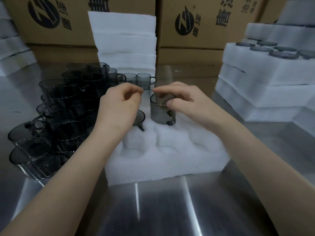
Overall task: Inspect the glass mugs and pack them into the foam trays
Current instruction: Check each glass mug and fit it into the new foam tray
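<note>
A white foam tray [170, 160] with round pockets lies on the steel table in front of me. My right hand [184, 103] grips the rim of a smoky glass mug [160, 111], thumb on the near side and fingers over the far side. The mug stands upright in a rear pocket, handle toward me. My left hand [119, 108] hovers with its fingers curled and thumb meeting the forefinger, holding nothing I can see. Below it a second mug [140, 117] sits deep in the rear left pocket. The near pockets hold nothing.
Several loose smoky mugs [64, 109] crowd the table to the left. A stack of foam sheets [126, 41] leans behind the tray, with two mugs [144, 79] before it. Stacked foam trays [265, 79] with packed mugs rise at right. Cardboard boxes [196, 23] line the back.
</note>
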Tool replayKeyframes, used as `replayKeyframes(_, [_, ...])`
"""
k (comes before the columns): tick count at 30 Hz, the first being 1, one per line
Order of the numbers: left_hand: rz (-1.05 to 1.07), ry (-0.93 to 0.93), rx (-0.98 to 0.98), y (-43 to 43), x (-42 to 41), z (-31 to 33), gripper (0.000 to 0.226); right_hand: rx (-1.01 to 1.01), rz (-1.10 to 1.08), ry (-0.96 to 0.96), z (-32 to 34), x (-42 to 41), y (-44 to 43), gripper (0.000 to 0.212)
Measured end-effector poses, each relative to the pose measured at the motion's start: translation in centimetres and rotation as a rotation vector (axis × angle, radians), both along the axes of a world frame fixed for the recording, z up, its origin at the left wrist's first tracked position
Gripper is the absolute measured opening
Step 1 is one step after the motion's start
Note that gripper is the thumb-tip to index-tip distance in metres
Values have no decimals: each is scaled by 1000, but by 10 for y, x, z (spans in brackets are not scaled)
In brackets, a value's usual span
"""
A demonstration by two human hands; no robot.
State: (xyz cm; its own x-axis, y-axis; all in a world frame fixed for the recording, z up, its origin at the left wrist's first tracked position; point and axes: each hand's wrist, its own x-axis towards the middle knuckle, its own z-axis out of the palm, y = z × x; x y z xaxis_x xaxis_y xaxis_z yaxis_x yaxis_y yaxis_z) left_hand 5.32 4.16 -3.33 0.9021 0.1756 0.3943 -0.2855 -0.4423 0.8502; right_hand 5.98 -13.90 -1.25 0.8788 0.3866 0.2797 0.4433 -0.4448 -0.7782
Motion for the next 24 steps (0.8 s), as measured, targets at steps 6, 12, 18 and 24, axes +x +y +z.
replayKeyframes(6, [-24, 37, 110, -1, -2, 1, 22, -117, 40, -14, 0, 1, 0, 33])
replayKeyframes(12, [-44, 39, 156, -3, -1, 0, 21, -119, 33, -63, -6, 5, 1, 39])
replayKeyframes(18, [-60, 40, 167, -3, -1, -1, 21, -21, 79, 94, -5, 5, -8, 56])
replayKeyframes(24, [-64, 38, 185, -3, -1, -1, 21, -249, 105, 79, -2, 6, -8, 52])
